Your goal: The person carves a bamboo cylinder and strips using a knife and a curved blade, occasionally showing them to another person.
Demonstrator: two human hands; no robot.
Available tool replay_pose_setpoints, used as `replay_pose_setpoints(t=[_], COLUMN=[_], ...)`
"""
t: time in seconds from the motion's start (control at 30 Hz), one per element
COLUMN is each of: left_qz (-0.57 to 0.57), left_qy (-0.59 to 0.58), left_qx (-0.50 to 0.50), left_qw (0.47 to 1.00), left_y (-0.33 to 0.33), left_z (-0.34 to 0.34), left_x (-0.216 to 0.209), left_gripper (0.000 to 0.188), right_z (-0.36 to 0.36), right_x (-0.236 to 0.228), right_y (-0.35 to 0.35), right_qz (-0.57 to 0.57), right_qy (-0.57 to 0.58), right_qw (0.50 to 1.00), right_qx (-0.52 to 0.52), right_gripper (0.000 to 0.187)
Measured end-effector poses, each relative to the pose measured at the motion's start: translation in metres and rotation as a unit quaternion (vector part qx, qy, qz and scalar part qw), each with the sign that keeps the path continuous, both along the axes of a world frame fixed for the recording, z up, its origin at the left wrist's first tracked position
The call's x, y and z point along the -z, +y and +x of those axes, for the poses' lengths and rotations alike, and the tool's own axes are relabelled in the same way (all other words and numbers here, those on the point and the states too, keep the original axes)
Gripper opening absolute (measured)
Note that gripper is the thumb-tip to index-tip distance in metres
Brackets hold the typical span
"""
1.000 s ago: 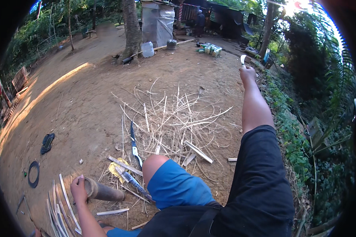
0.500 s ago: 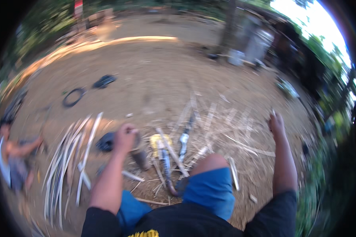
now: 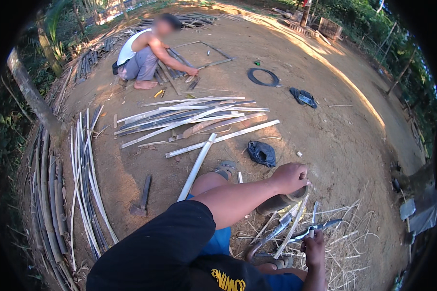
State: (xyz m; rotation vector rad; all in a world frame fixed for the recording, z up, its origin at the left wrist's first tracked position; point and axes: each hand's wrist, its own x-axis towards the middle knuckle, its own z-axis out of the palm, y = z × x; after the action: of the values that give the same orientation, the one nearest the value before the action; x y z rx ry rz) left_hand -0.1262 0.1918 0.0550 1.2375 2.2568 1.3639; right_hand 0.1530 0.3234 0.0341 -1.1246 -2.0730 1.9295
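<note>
My left hand (image 3: pixel 291 178) is closed, fingers curled in, just over a round brown block (image 3: pixel 281 202) like a short log. What it grips, if anything, is hidden. Low on the right, my right hand (image 3: pixel 314 250) is closed around the pale handle of a small knife (image 3: pixel 315 212), its blade pointing up and away. Close by lie a split bamboo strip (image 3: pixel 292 228), a long tool with a curved brown handle (image 3: pixel 269 236), and a dark blade-shaped thing (image 3: pixel 329 224) that passes behind the knife. Thin shavings (image 3: pixel 347 250) cover the ground around my right hand.
Bamboo strips (image 3: pixel 194 116) lie ahead, with more strips (image 3: pixel 90 179) and dark poles (image 3: pixel 46 208) to the left. A hatchet (image 3: pixel 142 196) and black bag (image 3: pixel 262 153) are nearby. A co-worker (image 3: pixel 148 53) squats beyond at a frame (image 3: pixel 213 63). A black coil (image 3: pixel 263 77) and sandals (image 3: pixel 303 97) lie farther right.
My view has swung left, bringing the co-worker and the bamboo piles further in. My right hand, stretched out far right before, is now nearer the block. My left hand remains closed.
</note>
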Motion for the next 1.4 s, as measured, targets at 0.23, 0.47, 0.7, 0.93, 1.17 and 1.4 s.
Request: replay_pose_setpoints(t=[0.23, 0.47, 0.7, 0.93, 1.17, 1.4], left_qz=[0.085, -0.034, -0.017, -0.016, -0.008, -0.008], left_qy=[0.02, 0.011, -0.012, -0.045, -0.034, -0.042], left_qx=[-0.042, 0.042, 0.077, 0.094, 0.075, 0.08], left_qw=[0.995, 0.998, 0.997, 0.994, 0.997, 0.996], left_y=[0.002, 0.012, 0.018, 0.013, 0.013, 0.013], left_z=[-0.017, -0.007, 0.007, 0.008, 0.007, 0.005], left_x=[0.03, 0.012, 0.015, 0.008, 0.015, 0.014], left_gripper=[0.051, 0.059, 0.053, 0.052, 0.05, 0.049], right_z=[-0.03, -0.026, -0.016, -0.013, -0.007, -0.005], right_x=[-0.003, 0.01, 0.025, 0.012, 0.018, 0.019], right_y=[0.015, 0.023, 0.025, 0.02, 0.026, 0.026], right_qz=[0.156, 0.156, 0.159, 0.169, 0.21, 0.238], right_qy=[-0.017, -0.041, -0.023, -0.025, -0.029, -0.017], right_qw=[0.983, 0.983, 0.983, 0.983, 0.972, 0.964], right_qx=[-0.092, -0.086, -0.093, -0.071, -0.101, -0.117], right_gripper=[0.034, 0.034, 0.032, 0.033, 0.035, 0.034])
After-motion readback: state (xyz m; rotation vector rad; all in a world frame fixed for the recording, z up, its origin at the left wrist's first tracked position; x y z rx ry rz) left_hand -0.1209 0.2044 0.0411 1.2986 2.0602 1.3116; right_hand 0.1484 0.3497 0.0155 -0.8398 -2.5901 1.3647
